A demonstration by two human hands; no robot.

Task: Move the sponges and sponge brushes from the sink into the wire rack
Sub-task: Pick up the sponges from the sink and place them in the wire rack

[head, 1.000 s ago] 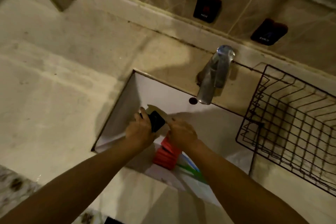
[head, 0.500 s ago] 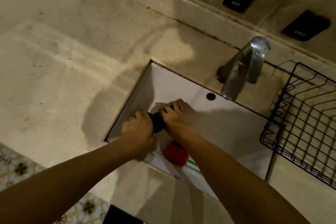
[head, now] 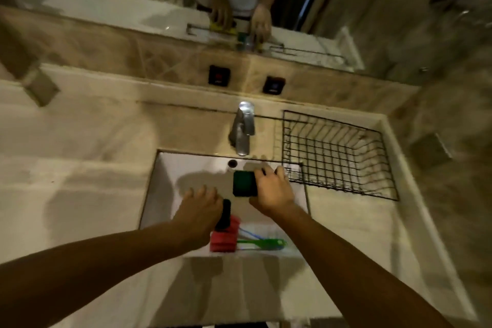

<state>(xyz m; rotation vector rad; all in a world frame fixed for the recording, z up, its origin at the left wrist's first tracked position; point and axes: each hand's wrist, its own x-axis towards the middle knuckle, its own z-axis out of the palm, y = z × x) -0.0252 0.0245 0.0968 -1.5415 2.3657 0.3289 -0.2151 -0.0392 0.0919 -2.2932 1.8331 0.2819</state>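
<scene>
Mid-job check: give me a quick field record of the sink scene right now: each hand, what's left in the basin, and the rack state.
right hand: grips a dark green square sponge above the basin, beside the rack's near-left corner
left hand: holds a dark, narrow sponge over the basin; details blurred
white rectangular sink: still holds a red ribbed sponge head, a green plastic brush handle and a blue handle
black wire rack: on the counter right of the chrome faucet; no sponges visible inside
task status: nothing placed in the rack yet
</scene>
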